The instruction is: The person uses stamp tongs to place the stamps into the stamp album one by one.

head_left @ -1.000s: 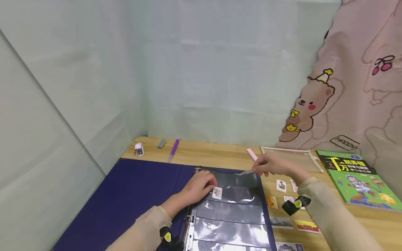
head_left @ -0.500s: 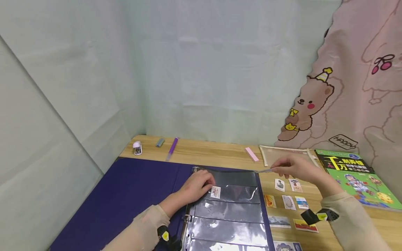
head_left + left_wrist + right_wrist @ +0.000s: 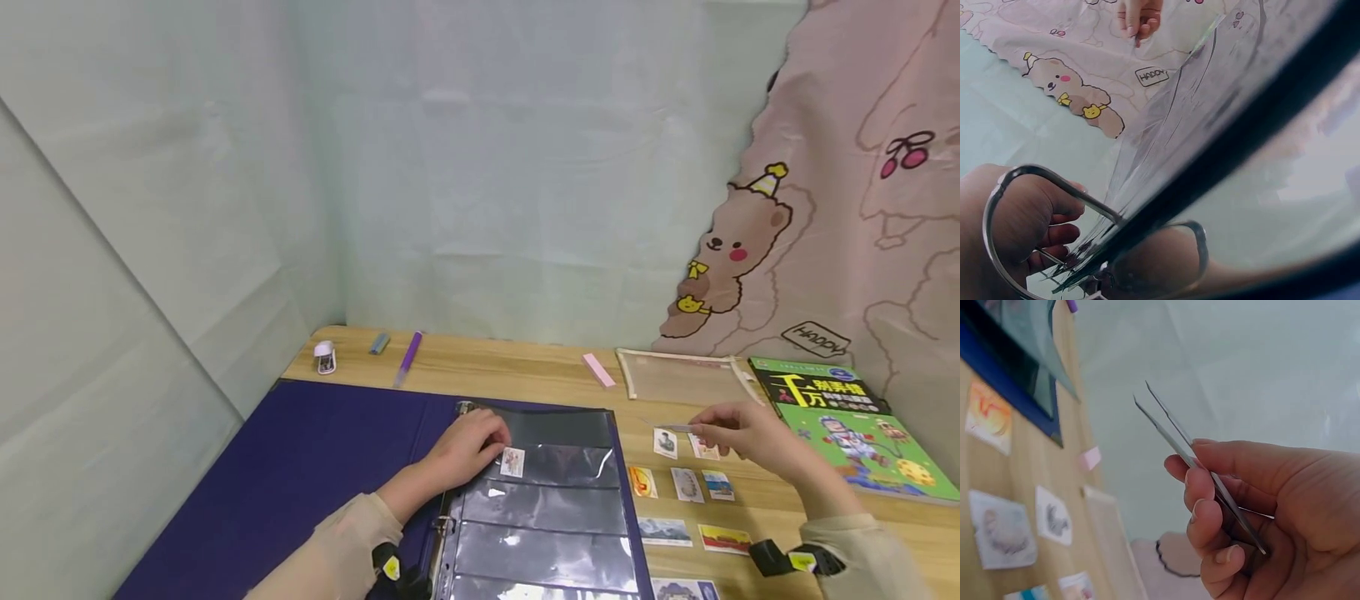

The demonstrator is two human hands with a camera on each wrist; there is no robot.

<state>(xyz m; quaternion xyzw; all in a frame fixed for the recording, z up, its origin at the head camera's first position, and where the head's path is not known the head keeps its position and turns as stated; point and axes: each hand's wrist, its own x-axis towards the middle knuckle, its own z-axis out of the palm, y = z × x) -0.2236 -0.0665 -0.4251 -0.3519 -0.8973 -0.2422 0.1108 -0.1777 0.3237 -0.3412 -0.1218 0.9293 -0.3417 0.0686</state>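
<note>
My left hand [image 3: 467,448] rests on the upper left of a clear-pocket page [image 3: 543,508] in an open ring binder [image 3: 337,458]. Its fingers are loosely bent beside a small stamp [image 3: 512,462] in the second pocket row. In the left wrist view a metal binder ring [image 3: 991,225] crosses in front of that hand. Off to the right, my right hand [image 3: 757,437] pinches metal tweezers [image 3: 1175,447], whose bent tips stand apart with nothing between them. Below the tweezers lie a portrait stamp [image 3: 665,443] and another stamp [image 3: 705,447] partly covered by the fingers.
Several more stamps, among them an orange one [image 3: 642,482], lie right of the binder. Behind them are a mesh pouch [image 3: 675,375] and a pink strip [image 3: 598,370]. A green book [image 3: 855,433] is far right. A purple pen [image 3: 409,357] and white stapler-like object [image 3: 325,357] lie at the back left.
My right hand has drawn the tweezers away from the top pocket, rightward and nearer, to above the loose stamps. The lifted film has settled flat. The left hand has stayed in place.
</note>
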